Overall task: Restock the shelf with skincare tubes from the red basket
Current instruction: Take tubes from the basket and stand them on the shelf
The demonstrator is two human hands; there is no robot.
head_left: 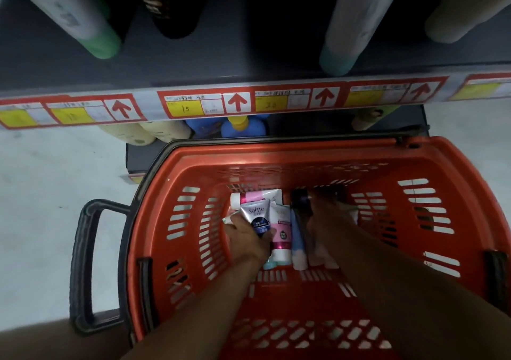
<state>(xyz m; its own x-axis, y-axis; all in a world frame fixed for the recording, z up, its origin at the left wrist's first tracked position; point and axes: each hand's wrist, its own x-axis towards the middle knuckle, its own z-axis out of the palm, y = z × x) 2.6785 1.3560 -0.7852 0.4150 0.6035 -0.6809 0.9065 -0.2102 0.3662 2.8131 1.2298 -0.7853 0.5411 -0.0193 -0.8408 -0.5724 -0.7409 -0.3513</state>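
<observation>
Both hands reach down into the red slotted plastic basket (318, 155), which stands on the pale floor (55, 193) just in front of the shelf. The left hand (249, 239) grips a silver-and-navy skincare tube (257, 218) marked "Softto", thumb and fingers curled round its lower part, the crimped end pointing up toward the shelf. The right hand (323, 218) is deeper in, closed round a dark glossy tube (301, 202); its fingers are blurred and partly hidden.

More tubes lie on the basket floor between and beneath the hands: a pink-and-white tube (280, 235), a white tube with a pink band (254, 196) lying crosswise behind it, and a pale blue tube (298, 246) touching the pink one's right side.

The grey shelf (193, 63) above carries tall bottles, with a strip of red-and-yellow price labels (237, 102) along its front edge; 1 label reads 15. The basket's black handle (85, 263) hangs to the left.
</observation>
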